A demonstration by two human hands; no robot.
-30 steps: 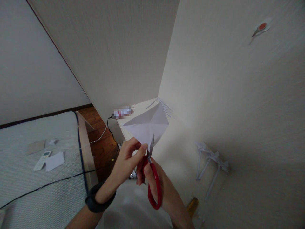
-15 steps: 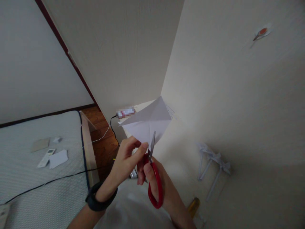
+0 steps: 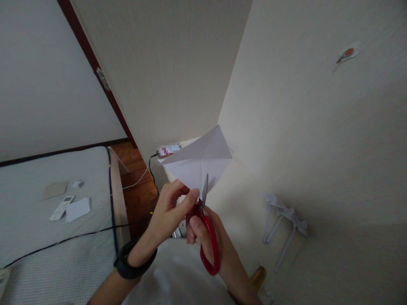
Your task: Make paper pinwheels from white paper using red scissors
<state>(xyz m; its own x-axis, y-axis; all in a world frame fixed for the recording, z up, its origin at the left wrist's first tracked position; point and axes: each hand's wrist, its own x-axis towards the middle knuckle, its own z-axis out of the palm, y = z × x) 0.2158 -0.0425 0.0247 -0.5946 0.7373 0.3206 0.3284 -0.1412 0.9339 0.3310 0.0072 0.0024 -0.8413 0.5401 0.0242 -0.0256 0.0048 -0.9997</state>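
Note:
My left hand (image 3: pixel 173 207) pinches the near corner of a white sheet of paper (image 3: pixel 203 159), which has fold creases across it. In my right hand (image 3: pixel 206 233) is a pair of red-handled scissors (image 3: pixel 213 250), with thumb and fingers through the loops. The upper blade lies over the paper, pointing away from me, just right of my left thumb. The lower blade is mostly hidden behind the paper and my fingers. A black band (image 3: pixel 133 262) is around my left wrist.
Several folded white paper shapes with stems (image 3: pixel 284 216) lie on the pale surface at right, near a yellow object (image 3: pixel 258 277). Left is a bed (image 3: pixel 79 250) with a remote control (image 3: pixel 62 207), papers (image 3: pixel 78 209) and a black cable (image 3: pixel 60 243). A power strip (image 3: pixel 169 149) sits behind the paper.
The view has shifted slightly. Both hands keep their holds on the paper and scissors; the right hand and scissors sit a touch further right, and the blades look much the same.

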